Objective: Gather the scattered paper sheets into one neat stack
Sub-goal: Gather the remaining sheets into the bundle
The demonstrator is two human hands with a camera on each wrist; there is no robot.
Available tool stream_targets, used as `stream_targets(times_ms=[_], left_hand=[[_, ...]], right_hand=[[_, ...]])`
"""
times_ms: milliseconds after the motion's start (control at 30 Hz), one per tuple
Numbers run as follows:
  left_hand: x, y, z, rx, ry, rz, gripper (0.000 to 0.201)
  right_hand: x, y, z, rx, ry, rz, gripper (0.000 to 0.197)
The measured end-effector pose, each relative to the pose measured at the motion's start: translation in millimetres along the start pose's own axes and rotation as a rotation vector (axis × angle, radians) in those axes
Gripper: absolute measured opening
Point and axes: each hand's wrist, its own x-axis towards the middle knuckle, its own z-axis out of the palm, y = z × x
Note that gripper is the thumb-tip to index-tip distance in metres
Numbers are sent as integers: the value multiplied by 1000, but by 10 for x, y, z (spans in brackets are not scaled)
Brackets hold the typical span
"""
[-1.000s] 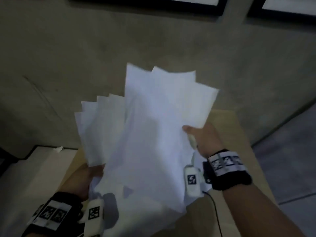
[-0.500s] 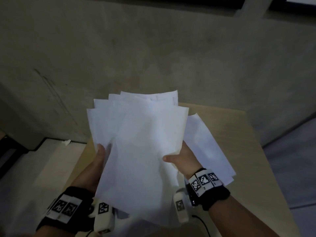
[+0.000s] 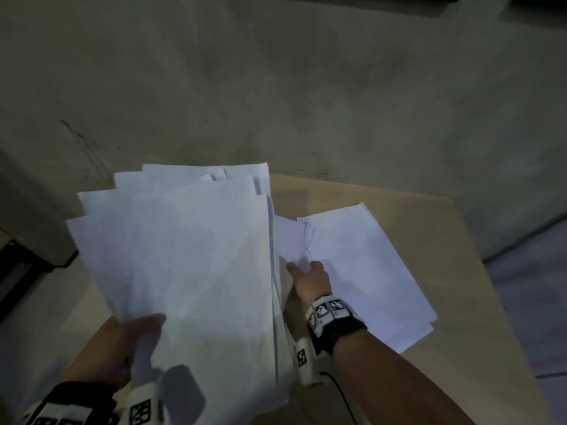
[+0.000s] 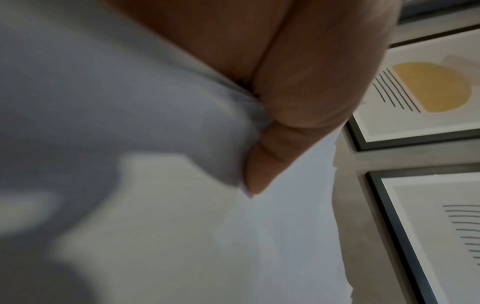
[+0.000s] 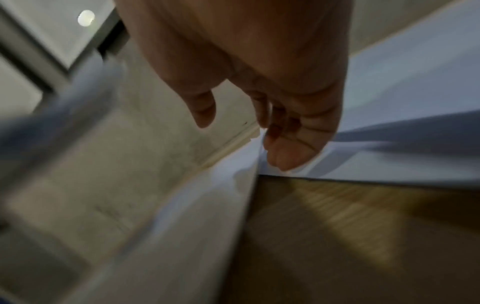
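A fanned bundle of white paper sheets [image 3: 184,256] is held up over the left part of the wooden table [image 3: 429,210]. My left hand [image 3: 132,342] grips its lower left edge, thumb on top; in the left wrist view the thumb [image 4: 285,123] pinches the paper [image 4: 155,226]. More white sheets [image 3: 362,271] lie flat on the table to the right. My right hand [image 3: 310,277] is between the bundle and these sheets. In the right wrist view its fingertips [image 5: 285,152] touch a sheet's edge [image 5: 389,92], with the thumb held apart.
A concrete wall [image 3: 306,87] stands just behind the table. Framed pictures [image 4: 428,92] hang on it. A black cable [image 3: 340,391] trails from my right wrist over the table. Grey floor [image 3: 537,286] lies to the right, a pale ledge [image 3: 36,317] to the left.
The bundle has come down and squared up somewhat. My right hand has let go of the bundle's right edge and moved down to the sheets on the table.
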Motion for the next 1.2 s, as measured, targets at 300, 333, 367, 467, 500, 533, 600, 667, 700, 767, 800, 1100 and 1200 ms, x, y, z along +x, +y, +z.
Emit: stream_targets(times_ms=[300,333,367,467,500,533,600,667,700,767,800,1100,1200], left_hand=[[35,75,-227,-140,-19,-23,40],[29,82,-197,-156,-36,-6,27],[28,81,-179,-165,-43,7,19],[16,59,-128,-160,-70,18,23],[30,42,-130,-150,-71,6,29],[32,31,-115,-140,-70,-8,37],[17,34,-55,-143,-62,-35,43],[5,28,5,-142,-68,-42,51],[15,7,36,-153,-74,-36,55],[-2,-12,90,-158,-80,-15,49],[-4,-28,106,-145,-80,3,36],[-97,-91,162,-130,-117,32,21],[-134,-63,229,-116,-138,50,29]], right_hand=[[194,-28,502,-163,104,-43,77],[201,-16,476,-71,97,-17,70],[216,3,415,-28,101,-10,68],[224,-17,-50,-144,133,-95,45],[239,-37,-259,-182,125,-96,37],[268,-43,-474,-213,113,-89,34],[329,-25,-893,-372,101,-22,36],[409,99,-1234,-543,126,43,38],[458,195,-1368,-603,144,74,36],[563,447,-1540,-673,199,130,38],[598,580,-1575,-663,231,155,43],[554,1190,-1371,-610,221,314,115],[457,1211,-1363,-585,135,265,79]])
